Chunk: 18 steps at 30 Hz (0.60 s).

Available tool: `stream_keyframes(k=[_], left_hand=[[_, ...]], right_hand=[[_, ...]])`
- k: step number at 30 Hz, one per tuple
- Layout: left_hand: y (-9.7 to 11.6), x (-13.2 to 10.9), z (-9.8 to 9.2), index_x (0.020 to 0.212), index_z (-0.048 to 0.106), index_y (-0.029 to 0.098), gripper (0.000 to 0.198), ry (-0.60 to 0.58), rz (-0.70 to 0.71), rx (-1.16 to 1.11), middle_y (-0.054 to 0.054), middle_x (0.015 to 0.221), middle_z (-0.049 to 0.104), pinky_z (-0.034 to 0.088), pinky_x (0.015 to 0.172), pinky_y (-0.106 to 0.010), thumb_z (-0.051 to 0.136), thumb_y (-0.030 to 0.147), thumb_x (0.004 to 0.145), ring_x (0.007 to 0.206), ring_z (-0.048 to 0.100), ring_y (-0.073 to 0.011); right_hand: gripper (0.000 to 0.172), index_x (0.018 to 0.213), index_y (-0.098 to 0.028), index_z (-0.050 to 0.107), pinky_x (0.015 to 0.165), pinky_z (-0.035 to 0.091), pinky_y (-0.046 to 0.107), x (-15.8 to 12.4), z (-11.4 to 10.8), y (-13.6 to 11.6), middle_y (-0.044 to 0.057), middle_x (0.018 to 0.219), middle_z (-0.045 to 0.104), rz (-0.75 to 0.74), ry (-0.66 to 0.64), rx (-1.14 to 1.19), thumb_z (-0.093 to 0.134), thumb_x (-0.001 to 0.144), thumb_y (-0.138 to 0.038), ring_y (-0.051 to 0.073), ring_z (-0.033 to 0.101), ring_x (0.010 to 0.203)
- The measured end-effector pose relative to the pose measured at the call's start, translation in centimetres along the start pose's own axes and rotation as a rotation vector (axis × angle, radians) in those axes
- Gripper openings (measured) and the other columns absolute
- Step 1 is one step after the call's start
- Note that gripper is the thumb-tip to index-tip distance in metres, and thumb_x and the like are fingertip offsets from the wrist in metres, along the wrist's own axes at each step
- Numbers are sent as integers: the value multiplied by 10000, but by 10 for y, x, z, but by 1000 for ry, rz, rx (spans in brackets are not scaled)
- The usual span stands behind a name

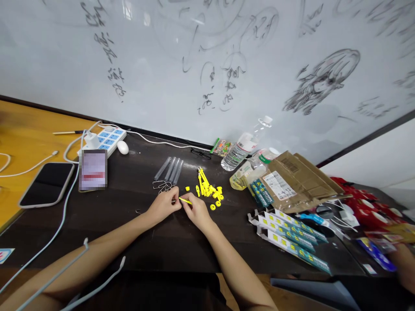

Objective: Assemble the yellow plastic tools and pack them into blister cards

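Note:
In the head view, my right hand [196, 209] pinches a thin yellow plastic piece [185, 200], its tip pointing toward my left hand. My left hand [166, 204] is closed in a pinch close beside it; what its fingers hold is too small to make out. Bent metal wire hooks [161, 185] lie just beyond my left hand, partly covered by it. Behind them rest several clear plastic tubes [173, 169]. To the right is a loose pile of yellow plastic parts [209, 189], with long pieces and small rings. One small yellow piece [187, 188] lies apart, between the tubes and the pile.
Narrow printed boxes [292, 242] lie on the right, near a cardboard parcel [288, 181] and a water bottle [238, 151]. At left are a phone [47, 185], a power strip [112, 140] and cables. A whiteboard [155, 86] rises behind. Another person's hand [405, 263] shows far right.

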<state>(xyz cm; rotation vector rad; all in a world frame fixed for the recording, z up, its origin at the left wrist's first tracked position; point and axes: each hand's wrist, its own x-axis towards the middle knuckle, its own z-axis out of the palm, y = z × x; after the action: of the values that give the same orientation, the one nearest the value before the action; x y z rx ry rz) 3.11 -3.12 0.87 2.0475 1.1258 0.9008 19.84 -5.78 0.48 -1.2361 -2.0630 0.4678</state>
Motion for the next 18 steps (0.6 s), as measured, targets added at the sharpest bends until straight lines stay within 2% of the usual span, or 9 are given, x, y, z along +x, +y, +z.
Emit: stream_keyframes(k=[4,8,13,18], left_hand=[[0,0,0,670,390,195,89,-11,-16,12,70,574,386,263,527,-221,468,171,704,522,385,-90],[1,-1,0,673,394,193,84,6,-26,-36,71,584,384,277,531,-219,465,165,707,524,372,-87],[-3,0,2,697,401,191,95,22,-48,-201,63,630,424,318,553,-213,482,174,743,568,413,-90],[-7,0,4,761,411,191,106,-26,-50,-412,55,654,457,347,561,-211,470,241,834,587,445,-93]], right_hand=[[196,954,-215,603,729,462,294,0,-2,-1,76,900,677,-52,-33,-75,417,921,-267,195,636,814],[186,950,-214,606,727,463,295,0,-2,0,76,893,680,-41,-17,-56,432,913,-268,196,635,812],[195,941,-214,601,701,458,281,0,-1,3,66,834,636,-52,-10,-39,416,918,-271,185,613,765],[194,929,-205,597,685,445,269,1,-2,2,51,800,564,-66,37,41,414,916,-269,171,572,735]])
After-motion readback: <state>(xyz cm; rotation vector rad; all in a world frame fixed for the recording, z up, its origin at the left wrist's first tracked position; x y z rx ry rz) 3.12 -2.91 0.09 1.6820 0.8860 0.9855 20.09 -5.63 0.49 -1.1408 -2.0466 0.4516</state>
